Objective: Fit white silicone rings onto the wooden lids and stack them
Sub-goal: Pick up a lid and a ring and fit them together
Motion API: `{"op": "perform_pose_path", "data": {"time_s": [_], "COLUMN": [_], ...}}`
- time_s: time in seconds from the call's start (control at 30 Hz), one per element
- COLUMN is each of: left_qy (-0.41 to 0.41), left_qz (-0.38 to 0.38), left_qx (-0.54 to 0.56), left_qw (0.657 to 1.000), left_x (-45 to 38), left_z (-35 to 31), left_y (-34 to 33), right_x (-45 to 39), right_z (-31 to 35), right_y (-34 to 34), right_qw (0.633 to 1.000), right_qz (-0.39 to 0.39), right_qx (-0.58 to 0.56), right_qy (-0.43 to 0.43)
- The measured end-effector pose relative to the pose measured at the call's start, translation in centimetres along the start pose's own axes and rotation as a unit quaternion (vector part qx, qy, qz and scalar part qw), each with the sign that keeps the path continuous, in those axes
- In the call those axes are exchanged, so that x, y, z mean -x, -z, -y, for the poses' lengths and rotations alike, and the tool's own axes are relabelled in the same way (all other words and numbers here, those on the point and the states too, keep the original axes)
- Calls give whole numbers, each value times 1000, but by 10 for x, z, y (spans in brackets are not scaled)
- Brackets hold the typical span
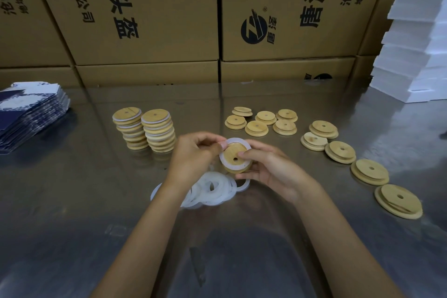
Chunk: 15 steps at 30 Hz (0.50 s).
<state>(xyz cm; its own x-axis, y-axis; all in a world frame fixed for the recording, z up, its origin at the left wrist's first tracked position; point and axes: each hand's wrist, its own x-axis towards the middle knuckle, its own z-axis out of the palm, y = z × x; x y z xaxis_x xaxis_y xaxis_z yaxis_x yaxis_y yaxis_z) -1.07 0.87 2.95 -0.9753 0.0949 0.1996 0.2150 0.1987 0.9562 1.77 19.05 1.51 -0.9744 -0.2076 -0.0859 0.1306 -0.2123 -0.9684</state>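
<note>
Both hands hold wooden lid (234,155), silicone ring (232,141) half seated
Left hand (196,152) pinches ring, right hand (267,167) grips lid; ring may pop off unseated edge if stretched unevenly

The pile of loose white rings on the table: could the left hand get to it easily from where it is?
Probably yes. The pile of loose white rings lies just beneath the left hand with nothing between, but that hand is pinching the ring on the lid, so must let go first.

Ring pile (212,189) partly behind left wrist.
</note>
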Motion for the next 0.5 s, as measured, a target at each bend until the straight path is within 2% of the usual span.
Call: {"op": "perform_pose_path", "data": {"time_s": [0.17,0.5], "left_qy": [-22,28], "left_qz": [17,47], "left_qx": [-33,-3], "left_qw": [999,999], "left_x": [-1,-2], "left_z": [3,1], "left_y": [0,4], "right_x": [-2,-3], "right_z": [-2,-4], "right_y": [1,1], "right_qw": [1000,1000], "right_qz": [-10,-23], "right_qx": [-3,3], "right_qy": [0,-5]}}
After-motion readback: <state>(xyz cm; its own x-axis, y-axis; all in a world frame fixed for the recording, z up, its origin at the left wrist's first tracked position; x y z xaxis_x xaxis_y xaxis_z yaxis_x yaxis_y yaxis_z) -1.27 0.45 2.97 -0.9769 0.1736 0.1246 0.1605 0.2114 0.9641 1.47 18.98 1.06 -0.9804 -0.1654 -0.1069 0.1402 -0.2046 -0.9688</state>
